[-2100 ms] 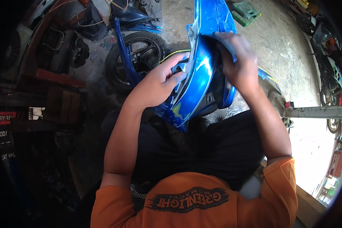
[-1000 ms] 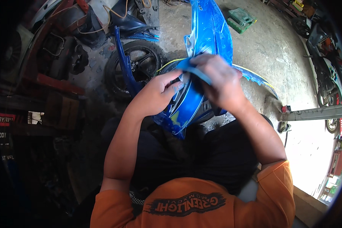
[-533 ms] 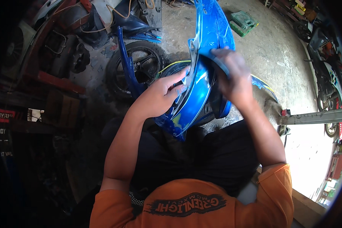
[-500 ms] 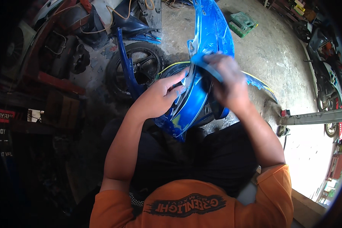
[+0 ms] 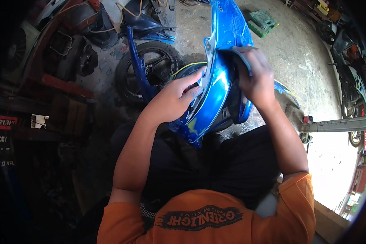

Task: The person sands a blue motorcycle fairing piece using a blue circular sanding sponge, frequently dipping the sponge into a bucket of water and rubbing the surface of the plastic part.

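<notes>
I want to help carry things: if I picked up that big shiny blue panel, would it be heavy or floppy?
Probably light for its size: the blue panel looks like a thin shell. Its curve seems firm, so it's likely stiff, but the narrow tab on its edge might snap. The glossy surface may feel slippery.

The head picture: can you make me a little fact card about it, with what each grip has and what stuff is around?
Left grip: on the blue panel's left edge
Right grip: holding a thin, bent, blue-grey pad
Panel: long, curved, shiny; yellowish patch near the person's end
Wheel: black wheel, upper left, partly behind a narrow dark-blue piece
Floor: grey concrete, with a green case lying on it
Clothes: orange shirt, dark trousers
</notes>
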Tool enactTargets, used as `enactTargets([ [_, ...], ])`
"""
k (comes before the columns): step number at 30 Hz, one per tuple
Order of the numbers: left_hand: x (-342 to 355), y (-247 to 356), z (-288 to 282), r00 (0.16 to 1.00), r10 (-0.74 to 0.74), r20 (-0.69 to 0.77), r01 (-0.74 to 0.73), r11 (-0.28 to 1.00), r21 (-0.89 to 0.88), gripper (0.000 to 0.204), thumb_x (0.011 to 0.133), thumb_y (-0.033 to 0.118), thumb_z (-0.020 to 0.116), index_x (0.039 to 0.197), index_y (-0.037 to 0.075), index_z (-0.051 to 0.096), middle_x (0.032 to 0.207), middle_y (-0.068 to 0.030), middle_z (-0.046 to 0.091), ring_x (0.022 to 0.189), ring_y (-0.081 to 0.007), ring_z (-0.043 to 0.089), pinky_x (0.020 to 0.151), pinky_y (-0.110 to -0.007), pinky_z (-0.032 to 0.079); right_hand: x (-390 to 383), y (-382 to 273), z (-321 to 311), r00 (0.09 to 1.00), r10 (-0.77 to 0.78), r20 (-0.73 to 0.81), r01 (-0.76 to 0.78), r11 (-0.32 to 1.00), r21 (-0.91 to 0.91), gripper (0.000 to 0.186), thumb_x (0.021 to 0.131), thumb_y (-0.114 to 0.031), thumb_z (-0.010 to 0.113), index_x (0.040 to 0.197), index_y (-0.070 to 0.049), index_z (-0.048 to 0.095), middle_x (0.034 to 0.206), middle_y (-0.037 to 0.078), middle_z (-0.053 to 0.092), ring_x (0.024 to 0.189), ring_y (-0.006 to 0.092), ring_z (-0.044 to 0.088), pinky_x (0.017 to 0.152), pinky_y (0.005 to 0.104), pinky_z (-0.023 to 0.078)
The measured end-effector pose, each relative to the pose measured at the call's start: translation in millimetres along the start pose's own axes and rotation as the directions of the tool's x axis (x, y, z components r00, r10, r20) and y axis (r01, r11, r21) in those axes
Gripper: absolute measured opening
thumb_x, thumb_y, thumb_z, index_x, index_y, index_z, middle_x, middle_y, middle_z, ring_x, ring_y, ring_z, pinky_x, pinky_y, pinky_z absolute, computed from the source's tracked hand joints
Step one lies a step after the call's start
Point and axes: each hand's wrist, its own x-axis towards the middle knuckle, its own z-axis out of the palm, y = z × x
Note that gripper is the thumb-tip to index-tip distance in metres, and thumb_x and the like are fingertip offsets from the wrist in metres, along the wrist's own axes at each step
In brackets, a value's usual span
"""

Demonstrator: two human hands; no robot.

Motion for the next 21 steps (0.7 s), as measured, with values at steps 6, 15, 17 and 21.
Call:
enactTargets([
  [6,-1.4,3.5,-3.6,0.996,-0.085,0.030,0.084,0.996,0.027,0.059,0.114,0.008,0.058,0.167,-0.007,0.039,0.128,-0.0040,0.069,0.105,-0.0062,0.056,0.098,-0.026,0.049,-4.0,-33.8,2.6,0.985,-0.135,0.112,0.121,0.985,0.119,0.043,0.076,0.006,0.077,0.118,-0.005,0.075,0.120,0.012,0.075,0.112,0.0392,0.071,0.103,0.0483,0.059],
  [15,-1.5,-1.8,0.7,1.000,-0.002,-0.001,0.002,1.000,0.010,0.058,0.113,0.008,0.057,0.168,-0.001,0.042,0.144,-0.0146,0.069,0.119,-0.0133,0.061,0.111,-0.031,0.048,-3.1,-31.9,1.2,0.977,-0.161,0.137,0.141,0.979,0.149,0.046,0.073,0.007,0.078,0.117,-0.003,0.075,0.118,0.016,0.075,0.113,0.0409,0.070,0.106,0.0506,0.059],
  [17,-1.9,-3.1,3.9,0.998,0.062,-0.028,-0.064,0.997,-0.050,0.058,0.112,0.009,0.058,0.168,0.004,0.045,0.133,-0.0160,0.074,0.110,-0.0169,0.064,0.108,-0.033,0.050,-4.2,-2.0,-1.6,0.997,-0.051,0.065,0.051,0.999,0.006,0.040,0.074,0.004,0.079,0.112,-0.002,0.072,0.120,0.015,0.075,0.115,0.0401,0.071,0.108,0.0492,0.058],
  [21,0.1,-6.3,-3.8,0.999,0.033,0.015,-0.033,0.999,0.033,0.058,0.112,0.009,0.059,0.168,0.005,0.045,0.129,-0.0143,0.075,0.104,-0.0126,0.060,0.102,-0.031,0.051,-7.4,-33.7,6.3,0.983,-0.151,0.104,0.145,0.987,0.071,0.033,0.080,0.001,0.077,0.113,-0.002,0.072,0.119,0.017,0.076,0.115,0.0402,0.071,0.099,0.0475,0.061],
])
